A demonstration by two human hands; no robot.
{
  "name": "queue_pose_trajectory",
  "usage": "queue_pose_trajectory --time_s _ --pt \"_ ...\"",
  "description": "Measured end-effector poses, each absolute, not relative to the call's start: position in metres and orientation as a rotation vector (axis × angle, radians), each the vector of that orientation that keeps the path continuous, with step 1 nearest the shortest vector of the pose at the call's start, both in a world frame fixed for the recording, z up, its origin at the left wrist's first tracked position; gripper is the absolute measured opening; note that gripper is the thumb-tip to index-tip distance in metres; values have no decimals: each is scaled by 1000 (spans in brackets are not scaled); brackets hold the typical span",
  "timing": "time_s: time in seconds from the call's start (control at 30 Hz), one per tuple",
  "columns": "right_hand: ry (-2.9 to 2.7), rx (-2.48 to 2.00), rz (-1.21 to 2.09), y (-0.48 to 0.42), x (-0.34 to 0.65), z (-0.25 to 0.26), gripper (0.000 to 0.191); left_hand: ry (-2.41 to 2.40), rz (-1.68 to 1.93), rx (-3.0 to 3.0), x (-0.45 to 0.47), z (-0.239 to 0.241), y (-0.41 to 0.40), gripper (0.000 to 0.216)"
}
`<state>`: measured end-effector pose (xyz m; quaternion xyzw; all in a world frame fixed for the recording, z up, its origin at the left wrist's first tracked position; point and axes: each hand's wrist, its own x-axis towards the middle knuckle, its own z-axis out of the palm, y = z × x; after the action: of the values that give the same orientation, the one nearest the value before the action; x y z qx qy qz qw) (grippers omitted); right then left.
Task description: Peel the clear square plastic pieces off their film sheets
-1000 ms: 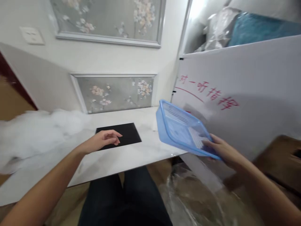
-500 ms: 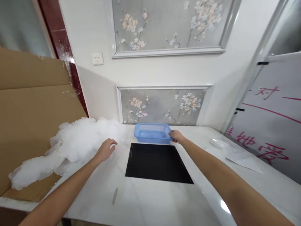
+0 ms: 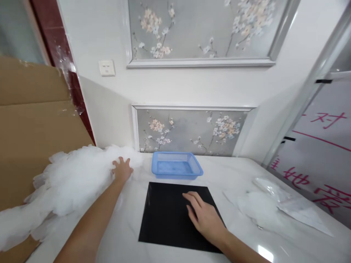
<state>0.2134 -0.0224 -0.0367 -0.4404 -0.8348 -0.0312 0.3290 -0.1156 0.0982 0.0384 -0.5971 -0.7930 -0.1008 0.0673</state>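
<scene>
My left hand reaches over the right part of a heap of white, gauzy mesh pieces, fingers spread and fingertips at its edge. Whether it touches the mesh firmly, I cannot tell. My right hand hangs over or rests on a black rectangular sheet, with nothing in it and its fingers loosely apart. Behind the sheet, against the wall side, sits a light blue plastic basket with perforated walls. No mesh piece shows inside it.
On the right of the white marbled table lie a thin white mesh piece and a clear plastic bag. A large cardboard box stands at the left under the heap. A wall with flowered panels bounds the back.
My right hand has let go of the basket and come back over the black sheet. My left hand has moved left onto the mesh heap, spreading its fingers. The camera view has shifted slightly.
</scene>
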Motion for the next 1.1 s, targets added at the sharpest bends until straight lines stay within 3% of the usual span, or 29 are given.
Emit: queue_pose_trajectory --time_s 0.17,0.37,0.53,0.7,0.77,0.87,1.0,1.1 --pt "-2295 -1077 13 -25 213 -26 32 -2326 -222 -1904 -106 74 89 44" --pt "-2116 -1121 284 -15 228 -22 28 -2114 -71 -2236 -61 103 10 39" --pt "-1950 -1223 429 -8 230 -16 25 -1373 -47 -3048 0 77 -32 58" --pt "-2006 -1273 551 -23 248 -14 35 -1212 63 -3066 3 50 -26 81" --pt "-1966 -1253 622 -33 253 -15 38 -1181 26 -3091 -4 44 -27 79" --pt "-1916 -1255 716 -42 248 -17 26 -1221 -70 -3121 -6 28 -32 77" --pt "-1830 -1246 802 -37 225 -22 18 -1365 -322 -3006 7 1 -25 58" --pt "-1583 -1244 981 -32 225 -23 23 -1359 -381 -2994 8 -6 -11 55"
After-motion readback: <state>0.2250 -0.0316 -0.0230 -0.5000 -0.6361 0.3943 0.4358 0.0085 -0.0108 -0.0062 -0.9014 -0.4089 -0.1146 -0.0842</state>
